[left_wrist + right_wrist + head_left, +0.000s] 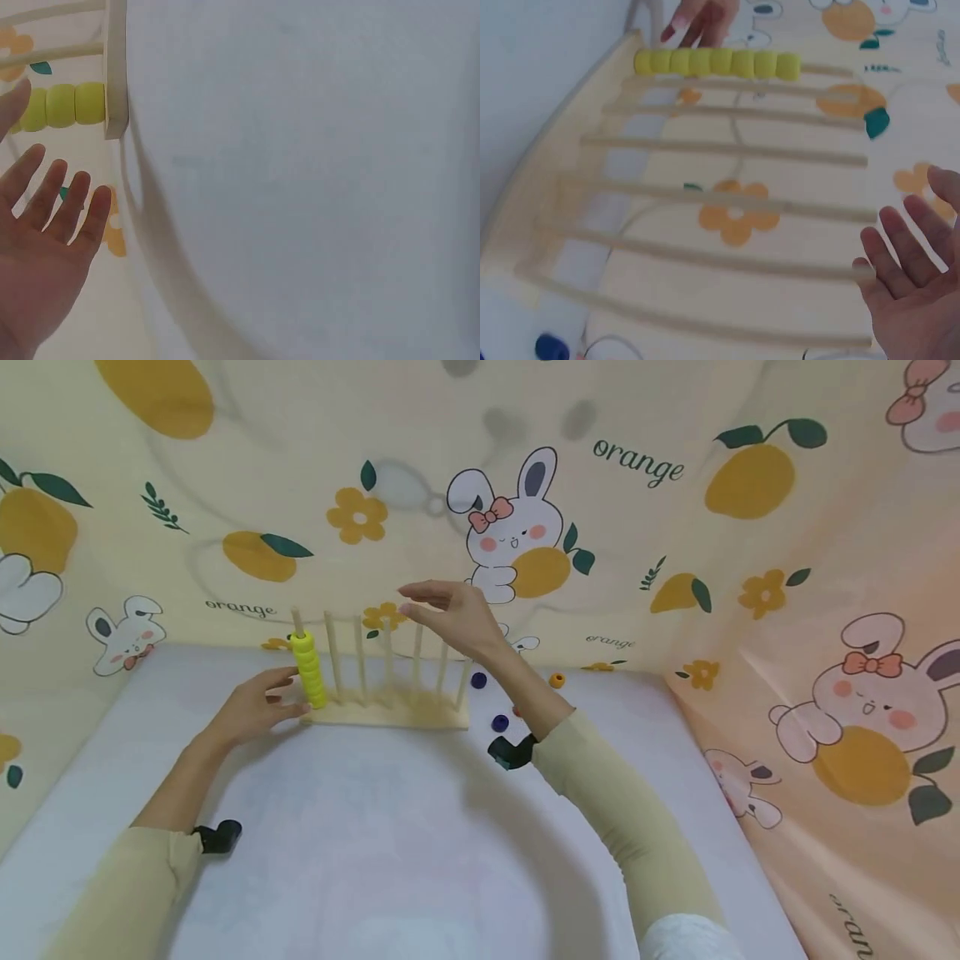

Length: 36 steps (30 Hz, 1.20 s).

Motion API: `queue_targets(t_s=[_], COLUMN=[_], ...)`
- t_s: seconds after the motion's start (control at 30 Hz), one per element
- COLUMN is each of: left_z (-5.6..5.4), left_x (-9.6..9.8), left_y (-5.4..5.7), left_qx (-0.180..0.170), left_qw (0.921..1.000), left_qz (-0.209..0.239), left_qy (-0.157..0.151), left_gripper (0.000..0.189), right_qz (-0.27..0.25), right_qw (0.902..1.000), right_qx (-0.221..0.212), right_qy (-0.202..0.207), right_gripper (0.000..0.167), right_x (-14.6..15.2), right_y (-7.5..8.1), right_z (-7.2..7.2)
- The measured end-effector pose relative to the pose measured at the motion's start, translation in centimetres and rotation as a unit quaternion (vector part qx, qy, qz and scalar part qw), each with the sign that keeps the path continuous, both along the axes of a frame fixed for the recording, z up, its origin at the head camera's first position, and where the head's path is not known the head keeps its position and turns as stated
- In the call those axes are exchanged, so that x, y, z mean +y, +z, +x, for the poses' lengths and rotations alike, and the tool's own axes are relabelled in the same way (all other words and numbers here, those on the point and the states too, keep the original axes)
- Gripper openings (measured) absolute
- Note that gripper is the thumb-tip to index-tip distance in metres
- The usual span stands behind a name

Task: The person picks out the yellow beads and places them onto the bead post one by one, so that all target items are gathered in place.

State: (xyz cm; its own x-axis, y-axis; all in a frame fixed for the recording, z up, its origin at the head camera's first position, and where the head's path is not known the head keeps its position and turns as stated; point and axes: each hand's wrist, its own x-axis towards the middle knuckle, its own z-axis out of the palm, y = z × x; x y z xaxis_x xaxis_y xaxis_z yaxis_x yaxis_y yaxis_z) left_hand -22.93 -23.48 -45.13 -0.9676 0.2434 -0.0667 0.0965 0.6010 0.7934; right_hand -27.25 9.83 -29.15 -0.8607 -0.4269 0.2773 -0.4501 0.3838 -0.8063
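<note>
A wooden peg rack (390, 717) stands near the back of the table, with several upright pegs along its base. Yellow beads (308, 670) are stacked on its leftmost peg, and the peg's top sticks out above them. Beside this stack is my left hand (249, 706), fingers spread and nothing gripped; in the left wrist view its thumb overlaps the beads (61, 106). My right hand (459, 617) is raised by the tops of the right-hand pegs, fingers extended. The right wrist view shows that hand (922, 281) with a bare palm, and the other pegs (735, 150) carry no beads.
Right of the rack lie two dark blue beads (500, 723) and an orange bead (557, 680); a red one (517, 712) is partly hidden by my right forearm. A patterned cloth (637, 552) with rabbits and oranges hangs behind the white table (375, 827).
</note>
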Motion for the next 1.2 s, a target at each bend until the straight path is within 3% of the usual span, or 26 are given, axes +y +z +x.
queue_targets(t_s=[0.23, 0.37, 0.47, 0.67, 1.03, 1.2], left_z=[0.1, 0.5, 1.1, 2.6, 4.5, 5.3], left_x=[-1.0, -1.5, -2.0, -3.0, -5.2, -5.9], left_y=[0.7, 1.1, 1.2, 0.7, -0.1, -0.3], left_qx=[0.054, 0.083, 0.095, 0.118, 0.134, 0.140], left_qw=[0.9962, 0.9902, 0.9836, 0.9625, 0.9431, 0.9405], left_qz=[-0.068, -0.112, -0.152, -0.244, -0.303, -0.309], left_qy=[-0.011, -0.013, -0.016, -0.015, 0.028, 0.026], left_gripper=[0.078, 0.079, 0.084, 0.097, 0.105, 0.107], right_qz=[-0.003, 0.030, 0.057, 0.083, 0.114, 0.164], right_qw=[0.9994, 0.9978, 0.9954, 0.9914, 0.9806, 0.9753], right_qx=[0.002, 0.010, 0.007, -0.019, -0.028, -0.006], right_qy=[-0.036, -0.058, -0.077, -0.100, -0.157, -0.148], right_gripper=[0.033, 0.036, 0.037, 0.047, 0.055, 0.059], right_x=[2.9, 4.8, 6.1, 8.7, 14.0, 16.3], right_y=[0.3, 0.1, -0.5, -2.5, -4.7, -5.9], right_z=[0.0, 0.3, 0.7, 2.0, 4.2, 4.9])
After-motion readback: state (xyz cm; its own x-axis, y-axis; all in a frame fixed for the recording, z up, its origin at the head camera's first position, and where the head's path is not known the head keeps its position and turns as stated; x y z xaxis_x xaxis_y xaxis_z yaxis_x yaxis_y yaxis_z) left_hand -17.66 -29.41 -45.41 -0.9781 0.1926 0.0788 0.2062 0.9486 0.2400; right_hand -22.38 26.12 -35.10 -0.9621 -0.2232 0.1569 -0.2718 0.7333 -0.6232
